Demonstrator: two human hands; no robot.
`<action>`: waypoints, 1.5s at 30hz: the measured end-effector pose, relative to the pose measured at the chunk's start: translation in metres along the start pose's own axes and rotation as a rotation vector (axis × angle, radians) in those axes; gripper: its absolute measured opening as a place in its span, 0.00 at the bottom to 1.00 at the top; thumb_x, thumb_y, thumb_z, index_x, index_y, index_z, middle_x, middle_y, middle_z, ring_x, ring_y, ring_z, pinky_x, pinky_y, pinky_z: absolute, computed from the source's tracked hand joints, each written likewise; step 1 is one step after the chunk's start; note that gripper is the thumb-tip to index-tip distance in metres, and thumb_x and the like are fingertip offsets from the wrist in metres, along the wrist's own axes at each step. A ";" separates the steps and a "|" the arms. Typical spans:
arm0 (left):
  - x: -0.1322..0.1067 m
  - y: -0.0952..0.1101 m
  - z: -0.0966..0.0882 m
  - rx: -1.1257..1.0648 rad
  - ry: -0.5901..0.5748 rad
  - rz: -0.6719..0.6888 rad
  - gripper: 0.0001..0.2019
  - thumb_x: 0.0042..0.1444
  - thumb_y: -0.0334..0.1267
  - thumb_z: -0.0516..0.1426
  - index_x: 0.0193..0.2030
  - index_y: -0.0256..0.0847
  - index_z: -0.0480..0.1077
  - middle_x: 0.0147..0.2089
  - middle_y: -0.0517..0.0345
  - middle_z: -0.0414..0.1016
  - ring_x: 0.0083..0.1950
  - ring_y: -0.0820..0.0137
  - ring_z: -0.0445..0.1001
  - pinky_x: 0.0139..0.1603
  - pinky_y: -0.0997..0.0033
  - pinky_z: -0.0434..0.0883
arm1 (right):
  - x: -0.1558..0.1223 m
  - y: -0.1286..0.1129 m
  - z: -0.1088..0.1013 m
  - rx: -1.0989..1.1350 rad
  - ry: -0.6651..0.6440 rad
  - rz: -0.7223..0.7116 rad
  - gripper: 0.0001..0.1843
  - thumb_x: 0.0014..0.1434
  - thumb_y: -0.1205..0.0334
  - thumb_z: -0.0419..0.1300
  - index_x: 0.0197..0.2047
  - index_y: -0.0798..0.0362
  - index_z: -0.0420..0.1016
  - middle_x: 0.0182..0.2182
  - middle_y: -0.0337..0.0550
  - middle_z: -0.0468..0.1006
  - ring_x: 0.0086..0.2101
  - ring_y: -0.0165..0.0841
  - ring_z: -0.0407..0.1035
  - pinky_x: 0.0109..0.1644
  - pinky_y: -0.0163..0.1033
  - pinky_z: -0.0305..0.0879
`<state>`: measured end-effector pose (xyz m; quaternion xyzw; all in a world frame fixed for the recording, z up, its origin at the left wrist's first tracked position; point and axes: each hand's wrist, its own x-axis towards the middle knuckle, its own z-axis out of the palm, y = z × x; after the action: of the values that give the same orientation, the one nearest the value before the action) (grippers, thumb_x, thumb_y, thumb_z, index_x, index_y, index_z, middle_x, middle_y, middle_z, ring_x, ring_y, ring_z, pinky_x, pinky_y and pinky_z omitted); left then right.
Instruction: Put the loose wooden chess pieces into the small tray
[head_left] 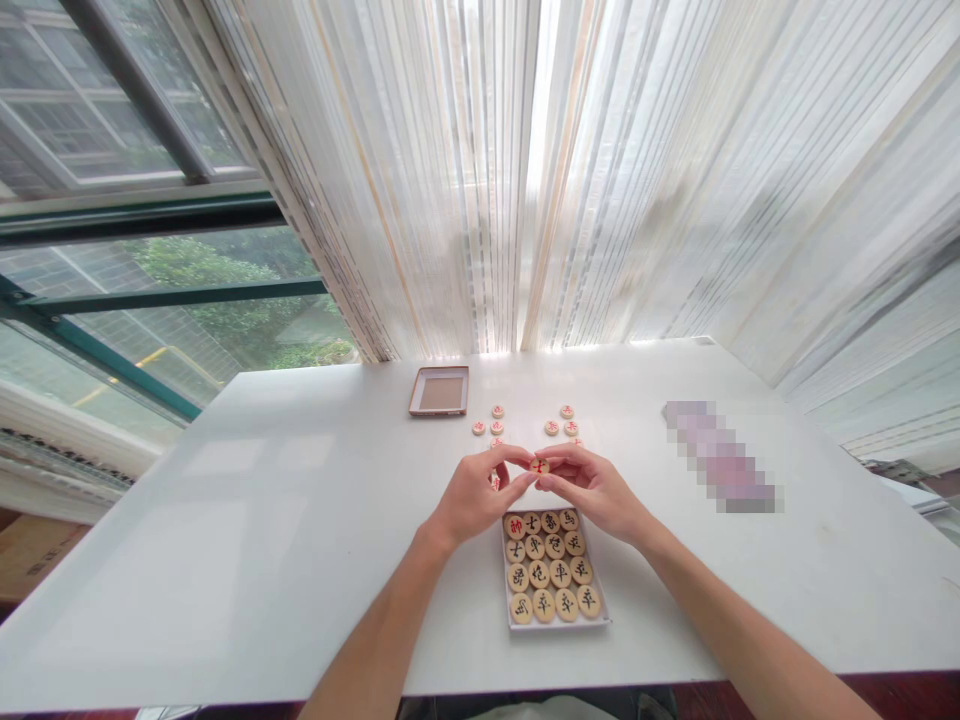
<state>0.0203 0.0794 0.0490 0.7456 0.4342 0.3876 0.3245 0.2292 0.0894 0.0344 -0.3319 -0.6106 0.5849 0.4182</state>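
Between the fingertips of both hands is a round wooden Chinese chess piece (539,466) with a red character, held up just beyond the box. My left hand (480,490) pinches it from the left, and my right hand (592,485) pinches it from the right. Below them on the table stands an open white box (559,626), filled with rows of pieces bearing mostly black characters. One red-marked piece (514,526) sits in its far left corner. Past my hands lie loose red-marked pieces in two groups, a left piece (478,428) and a right piece (552,428) among them; my fingers partly hide some.
An open box lid (439,392) lies at the back left of the white table (300,540). Toward the right is a pixelated pinkish object (724,460). Striped curtains (480,180) hang behind the table's far edge, with a window (187,290) at the left.
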 end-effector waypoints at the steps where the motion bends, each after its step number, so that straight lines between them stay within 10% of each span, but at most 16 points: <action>1: 0.000 0.000 0.000 -0.010 0.002 -0.002 0.09 0.63 0.42 0.60 0.47 0.44 0.76 0.43 0.59 0.81 0.31 0.75 0.71 0.33 0.75 0.68 | 0.000 0.000 0.000 -0.003 0.006 0.005 0.18 0.59 0.56 0.69 0.51 0.49 0.77 0.44 0.46 0.83 0.45 0.41 0.79 0.53 0.48 0.76; 45: -0.002 -0.004 -0.013 0.050 -0.195 -0.073 0.10 0.56 0.44 0.64 0.43 0.45 0.78 0.38 0.60 0.82 0.30 0.74 0.69 0.34 0.74 0.68 | 0.001 -0.001 -0.008 -0.046 0.054 0.023 0.17 0.56 0.50 0.70 0.40 0.51 0.72 0.37 0.43 0.80 0.40 0.38 0.78 0.49 0.47 0.75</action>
<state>0.0064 0.0815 0.0515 0.7713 0.4370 0.2900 0.3605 0.2360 0.0939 0.0351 -0.3643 -0.6083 0.5664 0.4200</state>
